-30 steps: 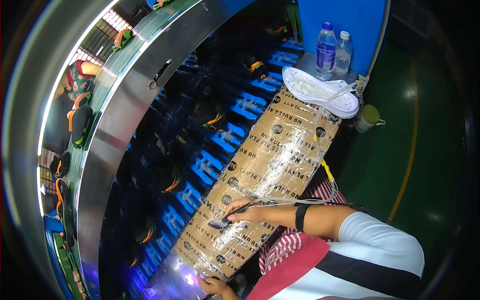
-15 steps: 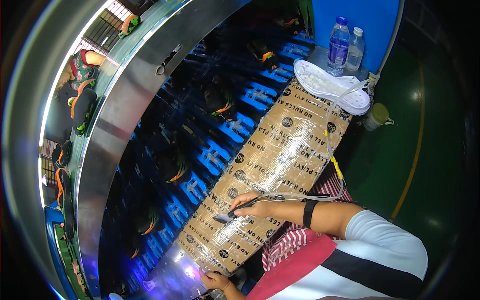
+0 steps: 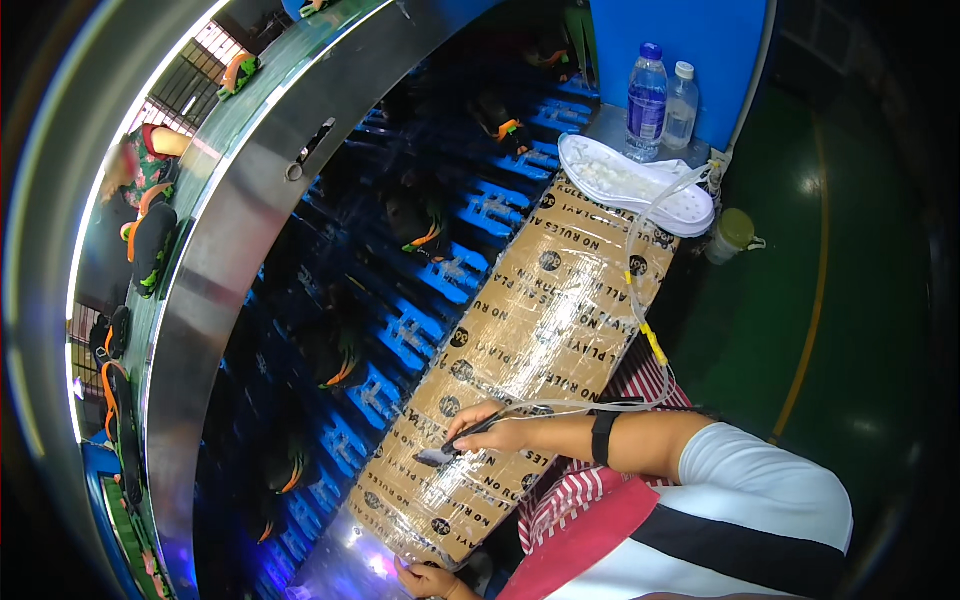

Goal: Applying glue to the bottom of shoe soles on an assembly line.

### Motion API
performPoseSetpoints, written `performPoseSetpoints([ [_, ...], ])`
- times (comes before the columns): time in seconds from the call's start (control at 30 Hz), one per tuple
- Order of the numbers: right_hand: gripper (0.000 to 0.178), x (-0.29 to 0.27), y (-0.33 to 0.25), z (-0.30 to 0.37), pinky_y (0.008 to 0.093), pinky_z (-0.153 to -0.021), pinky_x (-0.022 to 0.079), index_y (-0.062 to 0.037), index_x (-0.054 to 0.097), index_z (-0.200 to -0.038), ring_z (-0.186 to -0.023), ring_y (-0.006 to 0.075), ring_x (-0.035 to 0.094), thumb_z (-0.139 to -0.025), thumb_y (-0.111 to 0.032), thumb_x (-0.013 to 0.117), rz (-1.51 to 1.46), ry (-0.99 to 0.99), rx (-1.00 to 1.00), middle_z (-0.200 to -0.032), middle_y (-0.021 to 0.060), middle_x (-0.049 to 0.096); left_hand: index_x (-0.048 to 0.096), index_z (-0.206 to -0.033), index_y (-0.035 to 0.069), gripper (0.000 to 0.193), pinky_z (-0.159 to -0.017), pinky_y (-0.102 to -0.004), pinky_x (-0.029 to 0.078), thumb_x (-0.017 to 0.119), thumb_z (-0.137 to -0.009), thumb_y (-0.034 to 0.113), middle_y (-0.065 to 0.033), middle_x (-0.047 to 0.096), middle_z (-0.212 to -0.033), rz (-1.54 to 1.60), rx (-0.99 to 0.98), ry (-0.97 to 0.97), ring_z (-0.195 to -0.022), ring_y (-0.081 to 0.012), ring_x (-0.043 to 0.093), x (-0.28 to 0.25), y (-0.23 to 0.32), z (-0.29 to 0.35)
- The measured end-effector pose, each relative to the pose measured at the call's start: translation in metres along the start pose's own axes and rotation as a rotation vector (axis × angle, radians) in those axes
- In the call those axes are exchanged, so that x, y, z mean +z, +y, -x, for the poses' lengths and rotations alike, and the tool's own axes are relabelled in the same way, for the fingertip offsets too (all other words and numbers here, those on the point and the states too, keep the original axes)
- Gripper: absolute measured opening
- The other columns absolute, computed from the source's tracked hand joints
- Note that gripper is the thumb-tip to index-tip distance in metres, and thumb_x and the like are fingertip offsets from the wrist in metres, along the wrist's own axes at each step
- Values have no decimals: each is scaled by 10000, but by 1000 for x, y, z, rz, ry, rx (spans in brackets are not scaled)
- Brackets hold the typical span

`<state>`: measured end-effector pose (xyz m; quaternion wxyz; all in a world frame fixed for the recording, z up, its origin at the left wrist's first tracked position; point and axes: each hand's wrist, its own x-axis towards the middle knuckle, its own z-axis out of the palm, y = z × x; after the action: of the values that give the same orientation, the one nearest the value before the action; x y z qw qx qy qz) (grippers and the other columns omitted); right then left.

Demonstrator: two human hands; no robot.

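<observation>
My right hand (image 3: 485,432) is closed around a black-handled brush (image 3: 465,433) with a flat greyish head. The head is low over the cardboard-covered table (image 3: 530,330); I cannot tell whether it touches. A clear tube (image 3: 570,405) with yellow joints runs along my right wrist, which wears a black band. My left hand (image 3: 425,580) is at the near end of the cardboard, beside a shiny surface lit violet. Its fingers show only in part; they look apart, with nothing seen in them.
A white shoe sole (image 3: 640,185) holding whitish bits lies at the cardboard's far end, near two plastic bottles (image 3: 647,100). A lidded jar (image 3: 733,232) stands beside. Left are blue racks (image 3: 410,335) with dark shoes, and a metal-rimmed belt carrying black-orange shoes (image 3: 152,245); another person is beyond.
The whole view has shifted, so the scene sits farther left and a little lower. My right hand still holds the brush over the cardboard, and my left hand stays at its near end.
</observation>
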<state>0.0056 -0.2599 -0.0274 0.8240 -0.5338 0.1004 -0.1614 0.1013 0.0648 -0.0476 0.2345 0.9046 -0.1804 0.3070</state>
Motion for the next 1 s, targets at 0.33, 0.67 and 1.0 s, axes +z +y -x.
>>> performPoseSetpoints([
  [0.33,200,2,11,-3,203,-562,459,-21,594,-934,-616,61,550,-782,-148,619,-47,-34,-27,-757,30,605,569,-1011,-53,342,-701,-368,420,395,-730,30,-221,585,-896,134,-54,-18,-741,-322,539,0,-10,-4],
  [0.67,195,10,-6,1,209,-580,441,-18,608,-922,-642,73,545,-769,-137,628,-46,-21,48,-747,38,608,590,-981,-12,323,-535,-398,378,417,-712,29,-172,521,-675,101,-76,-19,-589,-317,482,-6,-12,0],
  [1.0,180,9,-10,5,180,-434,327,-15,568,-900,-480,59,436,-763,-125,611,-95,82,117,-593,21,537,616,-933,24,312,-492,-366,384,430,-683,2,-128,482,-626,109,-76,-19,-537,-286,472,-3,-5,-6],
])
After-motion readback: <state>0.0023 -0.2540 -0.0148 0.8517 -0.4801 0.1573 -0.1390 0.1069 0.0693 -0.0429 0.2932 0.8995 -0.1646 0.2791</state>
